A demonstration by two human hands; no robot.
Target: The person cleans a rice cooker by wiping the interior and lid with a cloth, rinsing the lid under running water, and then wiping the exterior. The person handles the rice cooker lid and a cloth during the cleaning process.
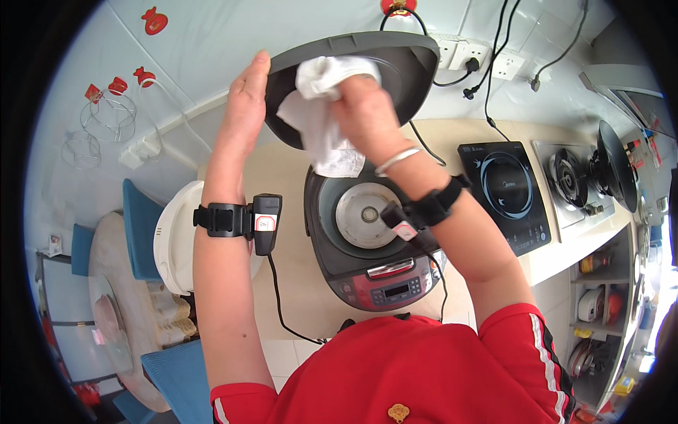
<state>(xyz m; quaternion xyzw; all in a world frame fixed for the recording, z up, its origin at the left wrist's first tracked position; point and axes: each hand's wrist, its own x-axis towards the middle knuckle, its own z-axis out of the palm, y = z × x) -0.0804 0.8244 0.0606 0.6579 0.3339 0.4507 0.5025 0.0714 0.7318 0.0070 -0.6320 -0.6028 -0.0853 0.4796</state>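
The dark lid (405, 85) of a rice cooker is raised above the cooker body, its hollow inner side towards me. Whether it is still joined to the body cannot be told. My left hand (250, 87) holds the lid by its left edge, thumb on the rim. In my right hand (365, 114), slightly blurred, is a crumpled white cloth (318, 114) pressed against the lid's inside, its lower end hanging down. Below stands the rice cooker (333, 265) without an inner pot, so its round metal heating plate (352, 214) shows.
Right of the cooker lie a black induction cooktop (506, 185) and a gas stove (569, 177) with a wok (617, 167). A white plastic basin-like item (177, 238) is at the left. Plugs and cables hang by wall sockets (469, 53). Blue chairs (140, 233) surround a round table (108, 244).
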